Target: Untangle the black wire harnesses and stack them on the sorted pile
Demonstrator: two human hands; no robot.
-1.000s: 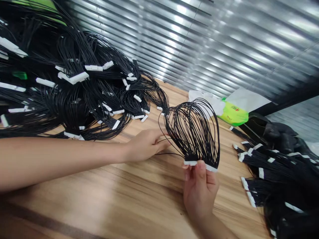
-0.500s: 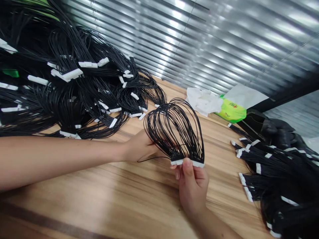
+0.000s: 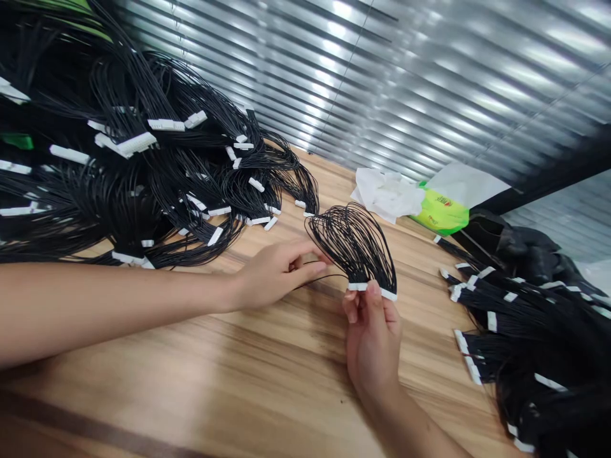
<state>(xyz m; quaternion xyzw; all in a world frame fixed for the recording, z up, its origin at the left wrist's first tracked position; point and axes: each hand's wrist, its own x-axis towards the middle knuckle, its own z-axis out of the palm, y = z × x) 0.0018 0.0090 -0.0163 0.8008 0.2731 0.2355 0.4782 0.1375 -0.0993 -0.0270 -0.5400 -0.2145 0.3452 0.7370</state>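
We are holding a looped wire bundle [image 3: 356, 245] over the bench [image 3: 267, 375], and we are placing everything else by it. Our right hand [image 3: 375, 346] is grasping the bundle at its near end, the thumb pressing on the white plug [image 3: 358, 287] while the fingers are curling underneath. The black wires are rising from that plug and arching away from us; we cannot tell whether the loops are touching the bench. Our left hand [image 3: 277, 273] is hovering just left of the bundle, fingers bent, with a loose wire [image 3: 337, 275] running from the plug toward its fingertips. We cannot tell whether those fingers are pinching it.

Left of the bundle, and beyond it, a big heap of wires [image 3: 162, 184] is lying with white ends poking out all over. To the bundle's right, a second pile of wires [image 3: 525, 337] is resting well apart from it. Past the bundle, crumpled tissue [image 3: 389, 194] is sitting beside a green packet [image 3: 443, 210], and a shiny slatted blind [image 3: 334, 76] is standing behind.
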